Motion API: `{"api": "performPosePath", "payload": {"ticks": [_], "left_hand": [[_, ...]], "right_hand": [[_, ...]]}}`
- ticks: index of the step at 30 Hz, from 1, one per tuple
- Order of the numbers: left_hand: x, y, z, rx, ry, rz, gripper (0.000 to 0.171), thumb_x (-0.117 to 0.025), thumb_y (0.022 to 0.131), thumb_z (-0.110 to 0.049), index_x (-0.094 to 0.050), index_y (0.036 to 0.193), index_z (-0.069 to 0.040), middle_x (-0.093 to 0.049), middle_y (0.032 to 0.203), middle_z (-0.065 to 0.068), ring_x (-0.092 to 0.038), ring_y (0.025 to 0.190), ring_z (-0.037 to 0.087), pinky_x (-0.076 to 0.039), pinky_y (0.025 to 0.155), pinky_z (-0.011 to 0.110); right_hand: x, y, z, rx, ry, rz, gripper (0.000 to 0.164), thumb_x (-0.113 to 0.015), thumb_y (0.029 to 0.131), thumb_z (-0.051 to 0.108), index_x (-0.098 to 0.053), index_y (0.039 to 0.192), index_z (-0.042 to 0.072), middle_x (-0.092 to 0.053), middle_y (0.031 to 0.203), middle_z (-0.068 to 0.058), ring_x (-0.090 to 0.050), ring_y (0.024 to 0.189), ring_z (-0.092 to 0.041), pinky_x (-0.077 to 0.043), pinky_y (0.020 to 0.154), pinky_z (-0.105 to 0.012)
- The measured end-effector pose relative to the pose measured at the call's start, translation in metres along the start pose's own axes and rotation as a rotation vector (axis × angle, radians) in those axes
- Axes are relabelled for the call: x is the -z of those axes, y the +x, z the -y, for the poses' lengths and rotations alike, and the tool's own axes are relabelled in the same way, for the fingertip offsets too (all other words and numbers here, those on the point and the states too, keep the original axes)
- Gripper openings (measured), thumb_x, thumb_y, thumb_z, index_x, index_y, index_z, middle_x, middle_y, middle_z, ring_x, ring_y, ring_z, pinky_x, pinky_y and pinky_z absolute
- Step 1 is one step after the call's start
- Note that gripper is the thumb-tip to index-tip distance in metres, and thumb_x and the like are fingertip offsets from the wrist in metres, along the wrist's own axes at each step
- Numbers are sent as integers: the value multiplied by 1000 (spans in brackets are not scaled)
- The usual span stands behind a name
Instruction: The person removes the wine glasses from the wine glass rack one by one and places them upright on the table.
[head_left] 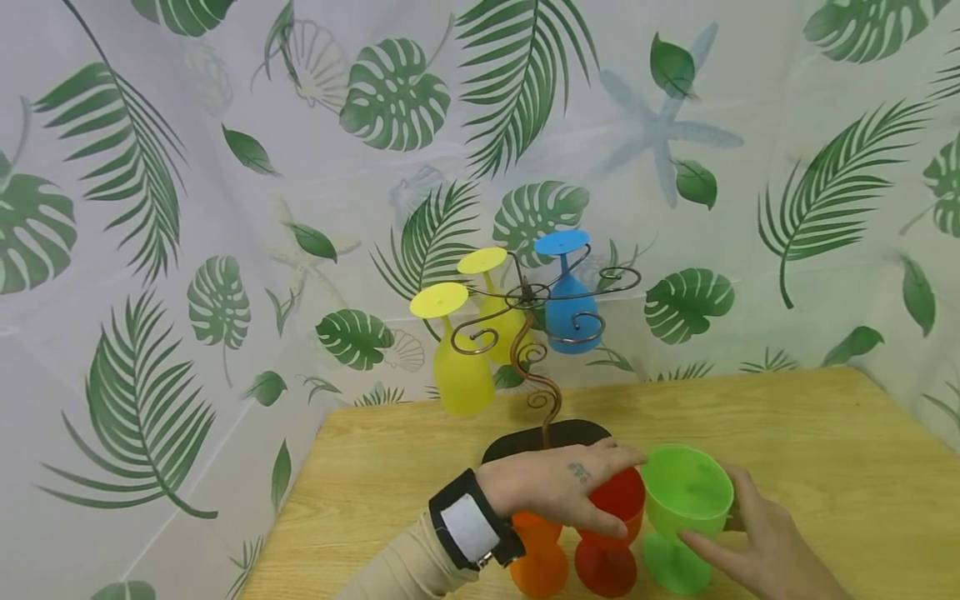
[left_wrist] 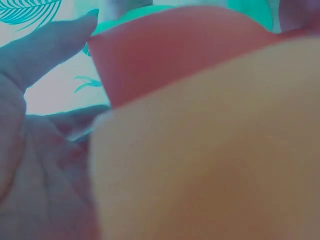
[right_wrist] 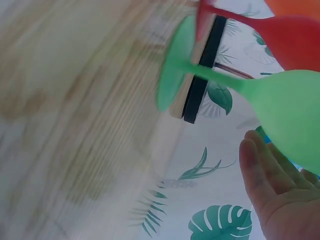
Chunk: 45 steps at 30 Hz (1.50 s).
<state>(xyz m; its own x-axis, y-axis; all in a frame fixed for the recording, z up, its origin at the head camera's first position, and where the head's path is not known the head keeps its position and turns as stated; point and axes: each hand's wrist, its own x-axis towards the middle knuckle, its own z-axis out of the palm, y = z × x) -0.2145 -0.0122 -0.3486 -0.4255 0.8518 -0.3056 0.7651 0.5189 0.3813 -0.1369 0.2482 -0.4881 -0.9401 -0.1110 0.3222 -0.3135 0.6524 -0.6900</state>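
Observation:
Three plastic goblets stand upright in a row on the table: an orange goblet (head_left: 538,572), a red goblet (head_left: 606,570) and a green goblet (head_left: 681,500). My left hand (head_left: 566,483) reaches across the red goblet's bowl, thumb in front and fingers extended to the green rim. In the left wrist view the thumb is spread beside the red bowl (left_wrist: 165,60). On the right, my right hand (head_left: 768,533) is spread around the green bowl, its thumb in front. The right wrist view shows nearly straight fingers (right_wrist: 270,165) alongside the green bowl (right_wrist: 295,110).
Behind the goblets, a curled metal stemware rack (head_left: 551,400) rises from a black base (head_left: 573,431). Two yellow goblets (head_left: 461,375) and a blue goblet (head_left: 572,312) hang from it upside down. A leaf-patterned cloth (head_left: 735,200) backs the wooden table (head_left: 795,433).

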Motion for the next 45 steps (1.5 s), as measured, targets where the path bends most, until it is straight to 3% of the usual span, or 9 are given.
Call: {"api": "performPosePath", "payload": {"ticks": [4, 9, 13, 18, 23, 26, 31, 38, 45], "left_hand": [[2, -12, 3, -42, -85, -96, 76, -60, 100, -48, -25, 163, -24, -23, 168, -9, -11, 158, 16, -20, 126, 51], [11, -40, 10, -62, -149, -234, 72, -59, 102, -45, -28, 162, -22, -22, 169, -4, -13, 158, 16, -25, 125, 44], [13, -60, 19, -51, -194, -320, 71, -62, 102, -39, -29, 162, -20, -24, 169, -2, -13, 158, 18, -26, 125, 44], [9, -75, 34, -20, -234, -431, 72, -62, 101, -39, -29, 162, -19, -28, 168, -2, -24, 156, 18, -28, 124, 45], [7, -87, 42, 52, -258, -551, 73, -60, 102, -39, -26, 163, -21, -20, 170, -5, -21, 156, 15, -27, 125, 46], [5, -92, 43, 72, -265, -605, 75, -61, 102, -39, -24, 164, -20, -17, 171, -3, -21, 156, 17, -26, 124, 47], [1, -104, 48, 111, -244, -681, 75, -61, 102, -37, -25, 163, -15, -19, 169, 1, -24, 155, 20, -27, 124, 47], [-3, -121, 59, 159, -248, -775, 73, -62, 102, -33, -28, 162, -9, -26, 168, 8, -26, 154, 24, -27, 124, 48], [-4, -120, 79, 174, -196, -1012, 65, -65, 100, -20, -39, 154, 4, -37, 161, 22, -39, 147, 35, -43, 113, 54]], "right_hand": [[5, 0, -10, 156, -7, -38, 74, -76, 90, 13, -35, 150, 3, -68, 119, -1, -65, 89, 3, -56, 67, -26], [19, 8, -11, 287, 35, -105, 64, -58, 99, 4, -32, 158, 9, -53, 137, 24, -60, 109, 7, -53, 77, -16], [32, 20, -2, 350, 33, -153, 61, -48, 100, -2, -34, 158, 9, -51, 144, 23, -51, 122, 12, -44, 90, -6], [41, 35, 20, 379, -34, -200, 63, -57, 95, -3, -42, 154, 12, -54, 141, 21, -49, 124, 12, -38, 95, -5], [43, 51, 61, 421, -112, -206, 63, -73, 87, 5, -53, 146, 15, -62, 135, 5, -50, 124, 1, -29, 100, -2], [42, 64, 90, 456, -182, -150, 59, -78, 87, 12, -56, 142, 14, -64, 133, 0, -56, 123, -13, -40, 104, -15], [33, 92, 130, 485, -208, 65, 51, -71, 96, 30, -55, 141, 12, -64, 136, -2, -62, 122, -24, -53, 98, -54], [14, 137, 163, 514, -218, 321, 55, -64, 100, 40, -54, 143, 7, -63, 139, -7, -60, 126, -30, -50, 104, -56], [4, 163, 172, 544, -234, 426, 54, -66, 99, 35, -55, 140, 2, -63, 136, -14, -63, 119, -32, -54, 99, -53]]}}
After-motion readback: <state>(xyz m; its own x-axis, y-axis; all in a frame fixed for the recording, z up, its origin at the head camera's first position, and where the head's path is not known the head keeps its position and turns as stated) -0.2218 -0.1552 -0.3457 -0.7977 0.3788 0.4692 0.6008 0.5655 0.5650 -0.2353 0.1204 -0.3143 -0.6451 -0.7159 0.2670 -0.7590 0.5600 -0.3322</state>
